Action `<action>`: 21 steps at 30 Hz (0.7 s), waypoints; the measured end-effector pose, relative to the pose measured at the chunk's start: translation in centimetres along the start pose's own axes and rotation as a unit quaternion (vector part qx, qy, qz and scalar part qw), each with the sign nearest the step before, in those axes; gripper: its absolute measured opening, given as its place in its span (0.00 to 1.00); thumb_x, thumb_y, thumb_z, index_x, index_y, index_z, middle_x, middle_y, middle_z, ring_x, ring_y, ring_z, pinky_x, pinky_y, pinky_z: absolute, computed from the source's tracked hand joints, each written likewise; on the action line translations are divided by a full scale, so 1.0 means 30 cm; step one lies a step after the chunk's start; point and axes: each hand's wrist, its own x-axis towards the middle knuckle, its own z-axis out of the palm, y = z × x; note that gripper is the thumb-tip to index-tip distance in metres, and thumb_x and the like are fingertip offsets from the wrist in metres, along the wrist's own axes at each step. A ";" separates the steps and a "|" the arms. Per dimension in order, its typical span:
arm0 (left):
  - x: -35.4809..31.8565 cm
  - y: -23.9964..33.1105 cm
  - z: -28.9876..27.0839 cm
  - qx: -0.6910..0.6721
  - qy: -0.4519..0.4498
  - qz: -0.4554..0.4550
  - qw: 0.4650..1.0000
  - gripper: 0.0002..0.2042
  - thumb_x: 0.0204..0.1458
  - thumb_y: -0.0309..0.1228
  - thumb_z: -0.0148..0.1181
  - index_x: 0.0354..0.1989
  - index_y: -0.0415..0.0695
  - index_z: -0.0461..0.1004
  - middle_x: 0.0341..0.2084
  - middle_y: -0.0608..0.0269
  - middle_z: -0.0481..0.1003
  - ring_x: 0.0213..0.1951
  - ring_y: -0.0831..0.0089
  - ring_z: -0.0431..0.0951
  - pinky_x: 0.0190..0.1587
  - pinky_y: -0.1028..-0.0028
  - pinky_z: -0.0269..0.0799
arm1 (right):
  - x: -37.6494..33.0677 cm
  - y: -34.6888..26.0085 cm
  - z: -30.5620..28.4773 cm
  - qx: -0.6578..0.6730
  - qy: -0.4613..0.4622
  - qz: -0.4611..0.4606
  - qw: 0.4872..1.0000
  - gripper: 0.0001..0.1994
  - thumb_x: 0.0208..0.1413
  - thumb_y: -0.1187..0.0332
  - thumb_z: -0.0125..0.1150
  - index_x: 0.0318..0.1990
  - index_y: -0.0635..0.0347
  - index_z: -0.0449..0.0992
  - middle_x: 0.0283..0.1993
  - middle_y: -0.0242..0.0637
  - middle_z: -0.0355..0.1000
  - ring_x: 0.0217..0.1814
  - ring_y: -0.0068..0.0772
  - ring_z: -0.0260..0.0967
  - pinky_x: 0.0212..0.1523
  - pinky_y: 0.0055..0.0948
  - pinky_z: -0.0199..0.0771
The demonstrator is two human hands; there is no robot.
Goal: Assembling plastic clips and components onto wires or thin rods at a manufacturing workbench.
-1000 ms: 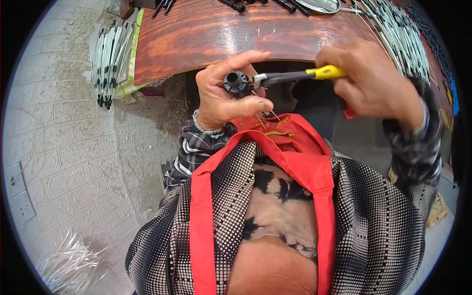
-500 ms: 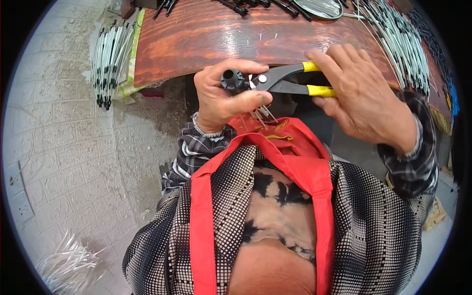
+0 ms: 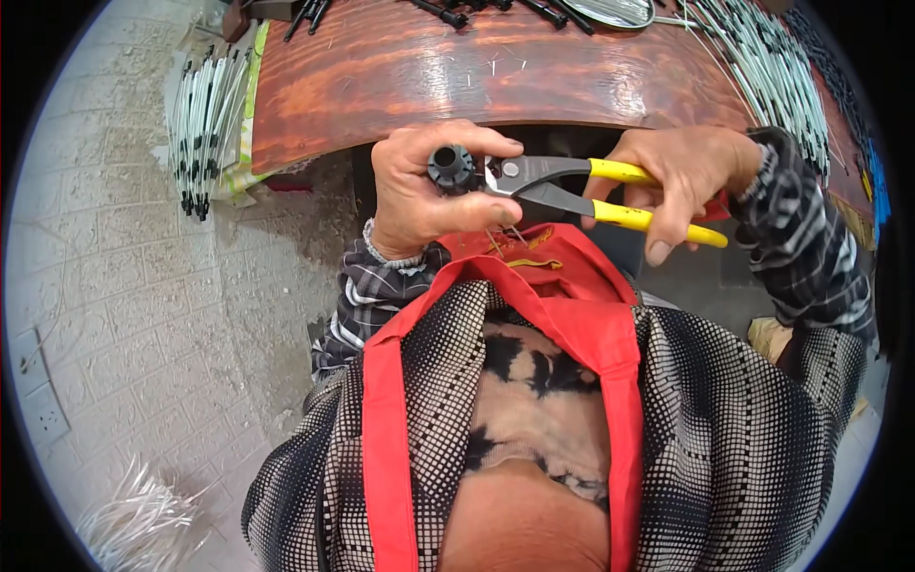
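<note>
My left hand (image 3: 402, 186) is closed around a black, hollow, tube-like plastic part (image 3: 450, 169), its ribbed round end facing up. Between thumb and forefinger of that hand lie the jaws of a pair of pliers (image 3: 562, 197) with black arms and yellow grips. A bit of white strip (image 3: 492, 177) shows at the jaws; whether they bite on it I cannot tell. My right hand (image 3: 694, 164) holds the pliers by the yellow grips, thumb over the lower one and some fingers hidden. Thin pale strands (image 3: 513, 234) hang below the left thumb.
Ahead is a reddish wood-grained table (image 3: 362, 100) with small white scraps on it. Bundled white-and-black rods stand at its left (image 3: 202, 138) and lie at its right (image 3: 777, 81). Black rods (image 3: 443, 13) and an oval silver-rimmed thing (image 3: 615, 11) lie behind. White strips (image 3: 148, 515) heap on the floor.
My right hand has shifted outward along the pliers' handles, so more of the yellow grips shows. The pliers have tilted slightly, handles lower. Fewer strands show under my left thumb.
</note>
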 end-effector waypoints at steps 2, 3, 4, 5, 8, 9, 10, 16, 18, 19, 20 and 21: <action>-0.005 0.005 -0.001 0.003 0.023 -0.029 0.999 0.21 0.31 0.23 0.78 0.39 0.37 0.81 0.30 0.63 0.81 0.30 0.80 0.78 0.34 0.81 0.72 | -0.003 -0.004 0.007 -0.156 0.077 -0.056 0.983 0.31 0.50 0.62 0.68 0.57 0.69 0.64 0.25 0.37 0.71 0.24 0.32 0.68 0.26 0.31 0.68; -0.010 0.004 0.001 0.005 0.027 -0.030 0.999 0.21 0.31 0.23 0.78 0.39 0.37 0.81 0.30 0.63 0.81 0.30 0.80 0.78 0.34 0.81 0.72 | -0.007 0.002 0.019 -0.158 0.073 -0.056 0.983 0.31 0.50 0.62 0.68 0.57 0.69 0.64 0.25 0.37 0.71 0.24 0.32 0.68 0.26 0.31 0.68; -0.018 -0.002 -0.003 0.014 0.046 -0.032 0.998 0.21 0.31 0.23 0.78 0.39 0.37 0.81 0.30 0.63 0.81 0.30 0.80 0.78 0.35 0.81 0.72 | -0.006 0.011 0.039 -0.250 0.191 -0.109 0.943 0.30 0.50 0.61 0.67 0.57 0.69 0.64 0.28 0.39 0.71 0.27 0.35 0.68 0.29 0.33 0.69; -0.026 -0.009 -0.007 0.024 0.066 -0.035 0.997 0.21 0.31 0.23 0.77 0.39 0.37 0.81 0.30 0.62 0.81 0.30 0.80 0.78 0.35 0.81 0.72 | -0.005 0.018 0.063 -0.335 0.303 -0.160 0.878 0.30 0.50 0.61 0.67 0.56 0.69 0.65 0.30 0.41 0.71 0.30 0.38 0.68 0.32 0.35 0.69; -0.031 -0.005 -0.001 0.015 0.092 -0.039 0.995 0.21 0.31 0.23 0.78 0.39 0.37 0.81 0.31 0.62 0.81 0.31 0.80 0.78 0.36 0.80 0.72 | -0.037 -0.026 0.166 -0.465 0.446 -0.177 0.744 0.29 0.50 0.61 0.66 0.55 0.69 0.66 0.35 0.44 0.70 0.35 0.44 0.67 0.39 0.38 0.68; -0.030 -0.002 -0.002 0.005 0.099 -0.044 0.994 0.22 0.30 0.24 0.78 0.39 0.37 0.81 0.31 0.61 0.81 0.32 0.80 0.78 0.36 0.80 0.72 | -0.047 -0.052 0.191 -0.514 0.480 -0.154 0.694 0.28 0.50 0.61 0.65 0.55 0.68 0.66 0.38 0.45 0.69 0.37 0.47 0.66 0.42 0.40 0.67; -0.029 0.000 -0.003 -0.006 0.105 -0.048 0.993 0.22 0.30 0.24 0.78 0.39 0.37 0.81 0.31 0.61 0.81 0.32 0.79 0.78 0.36 0.80 0.72 | -0.052 -0.069 0.197 -0.559 0.512 -0.130 0.639 0.27 0.51 0.60 0.64 0.55 0.68 0.67 0.40 0.46 0.69 0.40 0.49 0.65 0.44 0.41 0.66; 0.004 -0.004 -0.012 0.023 0.045 0.037 0.998 0.24 0.29 0.26 0.80 0.40 0.37 0.80 0.31 0.60 0.80 0.31 0.76 0.77 0.35 0.78 0.71 | -0.087 -0.104 0.094 -0.459 0.371 -0.096 0.802 0.26 0.50 0.58 0.68 0.50 0.69 0.69 0.29 0.42 0.71 0.29 0.39 0.69 0.33 0.37 0.70; 0.006 -0.007 -0.009 0.037 0.020 0.083 0.996 0.25 0.28 0.27 0.80 0.40 0.37 0.80 0.30 0.60 0.80 0.30 0.75 0.77 0.35 0.77 0.71 | -0.085 -0.143 0.033 -0.282 0.184 0.002 0.942 0.27 0.48 0.58 0.71 0.49 0.70 0.70 0.22 0.40 0.72 0.23 0.32 0.71 0.25 0.32 0.70; 0.012 -0.005 0.001 0.029 0.012 0.085 0.996 0.25 0.28 0.27 0.80 0.40 0.37 0.80 0.30 0.60 0.80 0.30 0.75 0.77 0.35 0.77 0.71 | -0.087 -0.131 0.023 -0.276 0.192 0.007 0.942 0.27 0.48 0.58 0.71 0.49 0.70 0.70 0.22 0.40 0.72 0.23 0.32 0.71 0.25 0.32 0.70; 0.014 0.001 0.012 0.028 0.001 0.083 0.996 0.25 0.28 0.27 0.80 0.40 0.37 0.80 0.29 0.60 0.79 0.30 0.75 0.77 0.34 0.77 0.71 | -0.084 -0.112 0.016 -0.233 0.174 0.014 0.957 0.28 0.47 0.58 0.72 0.49 0.70 0.71 0.21 0.39 0.72 0.22 0.31 0.70 0.24 0.30 0.70; 0.017 0.007 0.019 0.028 -0.009 0.082 0.996 0.24 0.28 0.27 0.80 0.40 0.37 0.80 0.29 0.60 0.79 0.29 0.74 0.77 0.34 0.77 0.71 | -0.073 -0.088 0.005 -0.192 0.155 0.018 0.969 0.29 0.45 0.59 0.73 0.50 0.70 0.71 0.21 0.39 0.72 0.20 0.29 0.70 0.23 0.29 0.70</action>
